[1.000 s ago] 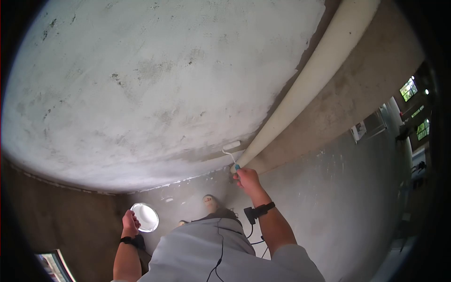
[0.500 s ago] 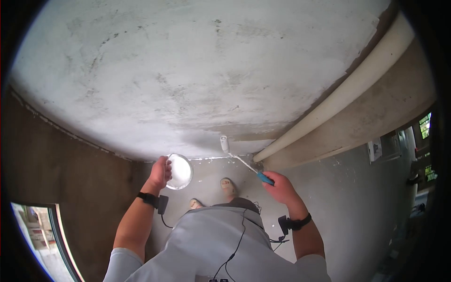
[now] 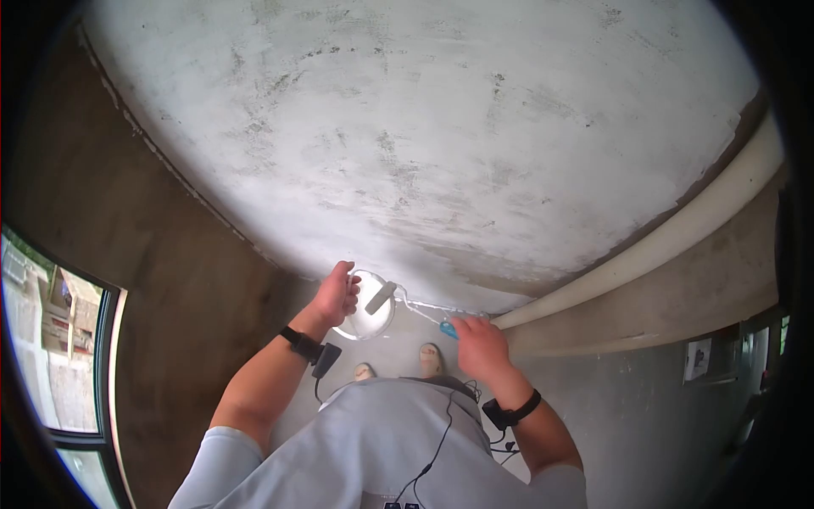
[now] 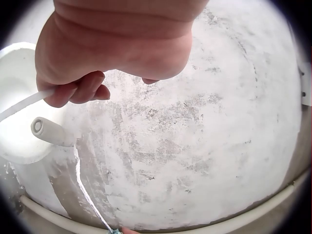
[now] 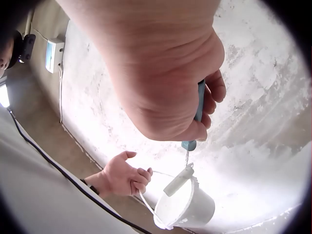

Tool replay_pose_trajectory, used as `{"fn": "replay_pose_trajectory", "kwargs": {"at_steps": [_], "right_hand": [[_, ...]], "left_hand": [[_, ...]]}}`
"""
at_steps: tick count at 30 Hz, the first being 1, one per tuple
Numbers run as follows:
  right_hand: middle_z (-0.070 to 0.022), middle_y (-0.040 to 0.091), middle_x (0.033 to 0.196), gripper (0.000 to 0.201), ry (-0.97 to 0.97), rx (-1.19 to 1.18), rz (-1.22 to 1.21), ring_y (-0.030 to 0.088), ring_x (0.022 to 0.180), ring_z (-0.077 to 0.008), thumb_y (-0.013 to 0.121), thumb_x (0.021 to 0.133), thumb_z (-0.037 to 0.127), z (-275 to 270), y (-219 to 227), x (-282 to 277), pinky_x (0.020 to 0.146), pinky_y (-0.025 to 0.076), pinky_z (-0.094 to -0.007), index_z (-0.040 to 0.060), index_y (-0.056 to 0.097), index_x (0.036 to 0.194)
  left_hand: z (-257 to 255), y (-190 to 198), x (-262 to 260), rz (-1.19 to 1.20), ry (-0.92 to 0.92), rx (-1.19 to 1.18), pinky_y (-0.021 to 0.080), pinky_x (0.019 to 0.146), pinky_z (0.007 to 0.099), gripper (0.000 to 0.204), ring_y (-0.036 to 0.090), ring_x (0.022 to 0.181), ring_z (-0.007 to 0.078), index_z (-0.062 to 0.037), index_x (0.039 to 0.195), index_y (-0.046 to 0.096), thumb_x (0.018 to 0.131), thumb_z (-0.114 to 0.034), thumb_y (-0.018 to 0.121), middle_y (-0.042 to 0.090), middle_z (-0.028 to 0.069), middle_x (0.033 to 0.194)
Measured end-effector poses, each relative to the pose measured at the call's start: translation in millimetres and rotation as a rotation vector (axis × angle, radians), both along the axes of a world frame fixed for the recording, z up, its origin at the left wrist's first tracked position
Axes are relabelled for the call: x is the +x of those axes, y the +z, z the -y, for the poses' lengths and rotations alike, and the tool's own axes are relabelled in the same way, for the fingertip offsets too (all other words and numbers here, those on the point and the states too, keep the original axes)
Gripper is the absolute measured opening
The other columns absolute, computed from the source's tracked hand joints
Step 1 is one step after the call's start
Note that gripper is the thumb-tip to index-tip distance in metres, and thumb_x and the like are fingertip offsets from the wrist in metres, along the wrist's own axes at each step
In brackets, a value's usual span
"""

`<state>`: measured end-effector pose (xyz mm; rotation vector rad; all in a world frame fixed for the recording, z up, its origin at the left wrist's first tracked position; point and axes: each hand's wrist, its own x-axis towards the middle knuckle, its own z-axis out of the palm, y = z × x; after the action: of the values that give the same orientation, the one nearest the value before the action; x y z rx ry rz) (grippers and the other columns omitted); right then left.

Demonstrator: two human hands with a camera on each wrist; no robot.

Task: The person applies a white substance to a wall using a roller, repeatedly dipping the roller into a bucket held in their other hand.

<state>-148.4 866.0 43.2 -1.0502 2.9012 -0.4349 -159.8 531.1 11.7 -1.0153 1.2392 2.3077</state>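
Note:
In the head view my left hand [image 3: 333,299] grips the handle of a white bucket [image 3: 346,329], which hangs with white paint showing inside. The thin white bail [image 4: 25,104] runs from the curled fingers in the left wrist view. My right hand [image 3: 483,348] holds the blue handle [image 3: 448,329] of a paint roller, its wire frame pointing left. The roller sleeve [image 3: 381,298] lies over the bucket's opening. In the right wrist view the sleeve [image 5: 179,180] is tilted at the bucket's rim; whether it touches the paint cannot be told.
A wall [image 3: 407,144] patchily coated in white rises ahead, with a pale pipe [image 3: 653,259] along its right side. A bare brown wall [image 3: 186,297] and a window [image 3: 59,339] are at left. Both feet stand on the grey floor [image 3: 610,416] below.
The roller has moved left from the wall's lower part to over the bucket. Both hands have come closer together, and the head view has turned left, showing more of the window.

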Motion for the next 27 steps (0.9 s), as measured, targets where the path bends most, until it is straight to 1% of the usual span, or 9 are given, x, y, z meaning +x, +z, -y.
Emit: {"fn": "replay_pose_trajectory", "kwargs": {"at_steps": [2, 5, 7, 11, 13, 17, 19, 23, 27], "right_hand": [[-0.0091, 0.061, 0.097, 0.043, 0.038, -0.005, -0.056, 0.061, 0.093, -0.0303, 0.064, 0.074, 0.01, 6, -4, -3, 0.076, 0.051, -0.0415, 0.007, 0.061, 0.117], [-0.009, 0.059, 0.095, 0.035, 0.076, -0.01, -0.036, 0.061, 0.093, -0.0295, 0.063, 0.075, 0.009, 12, -5, -8, 0.076, 0.051, -0.0408, 0.0067, 0.062, 0.109], [-0.0107, 0.061, 0.1, 0.03, 0.096, 0.081, 0.076, 0.062, 0.094, -0.0313, 0.058, 0.077, 0.005, 19, -3, -11, 0.077, 0.051, -0.0426, 0.0081, 0.061, 0.106], [-0.0121, 0.063, 0.096, 0.017, 0.078, 0.18, 0.119, 0.065, 0.088, -0.0323, 0.059, 0.078, 0.008, 34, -10, -17, 0.071, 0.052, -0.0445, 0.008, 0.061, 0.095], [-0.0133, 0.066, 0.083, 0.011, 0.114, 0.249, 0.132, 0.069, 0.076, -0.0315, 0.057, 0.081, 0.009, 40, -10, -23, 0.06, 0.054, -0.044, 0.0074, 0.062, 0.091], [-0.0148, 0.071, 0.088, 0.012, 0.12, 0.299, 0.238, 0.071, 0.082, -0.0324, 0.055, 0.083, 0.008, 61, -7, -33, 0.064, 0.056, -0.0439, 0.0059, 0.065, 0.091], [-0.0152, 0.072, 0.093, 0.017, 0.095, 0.362, 0.355, 0.071, 0.086, -0.0319, 0.056, 0.083, 0.008, 72, -13, -39, 0.067, 0.057, -0.0425, 0.0045, 0.069, 0.093], [-0.0153, 0.072, 0.097, 0.02, 0.062, 0.413, 0.428, 0.071, 0.089, -0.0314, 0.057, 0.082, 0.007, 94, -16, -45, 0.07, 0.057, -0.0418, 0.005, 0.073, 0.095], [-0.0158, 0.072, 0.098, 0.02, 0.043, 0.385, 0.435, 0.071, 0.09, -0.0308, 0.058, 0.081, 0.006, 103, -25, -44, 0.07, 0.057, -0.0408, 0.0053, 0.074, 0.094]], "left_hand": [[1, 1, 1, 0.003, 0.004, -0.03, 0.024, 0.047, 0.0247, 0.03, 0.03, 0.049, 0.007, -0.012, 0.093, 0.05, 0.09, -0.042, 0.053, 0.04, -0.0053, 0.066], [2, 0, -1, 0.017, -0.021, -0.098, 0.024, 0.046, 0.0262, 0.028, 0.029, 0.05, 0.0079, -0.0058, 0.101, 0.054, 0.093, -0.032, 0.047, 0.036, -0.0057, 0.065], [8, 4, 1, 0.02, -0.104, -0.168, 0.025, 0.047, 0.0263, 0.025, 0.03, 0.051, 0.0092, -0.0032, 0.103, 0.055, 0.093, -0.024, 0.047, 0.037, -0.0044, 0.067], [6, 5, 3, 0.014, -0.108, -0.14, 0.026, 0.048, 0.0265, 0.026, 0.032, 0.052, 0.0096, -0.0006, 0.108, 0.056, 0.093, -0.021, 0.049, 0.038, -0.0044, 0.067], [-5, 9, 2, 0.044, -0.056, -0.211, 0.028, 0.051, 0.0274, 0.013, 0.031, 0.052, 0.0099, -0.0087, 0.088, 0.054, 0.092, -0.021, 0.053, 0.039, -0.0033, 0.065], [-11, 6, 5, 0.035, -0.152, -0.248, 0.032, 0.054, 0.028, 0.012, 0.032, 0.053, 0.0096, -0.0082, 0.089, 0.056, 0.093, -0.019, 0.051, 0.039, -0.0037, 0.065], [-8, 1, 6, -0.062, -0.268, -0.211, 0.035, 0.054, 0.0281, 0.016, 0.036, 0.055, 0.0097, -0.0049, 0.095, 0.058, 0.094, -0.018, 0.049, 0.042, -0.0025, 0.066], [-17, -4, 2, -0.087, -0.271, -0.166, 0.036, 0.053, 0.0286, 0.021, 0.038, 0.057, 0.0098, -0.0015, 0.102, 0.059, 0.094, -0.018, 0.047, 0.045, -0.0006, 0.07], [-27, -9, -1, -0.118, -0.278, -0.311, 0.037, 0.051, 0.0288, 0.024, 0.042, 0.058, 0.0105, 0.0017, 0.101, 0.059, 0.094, -0.018, 0.047, 0.051, 0.0021, 0.075]]}}
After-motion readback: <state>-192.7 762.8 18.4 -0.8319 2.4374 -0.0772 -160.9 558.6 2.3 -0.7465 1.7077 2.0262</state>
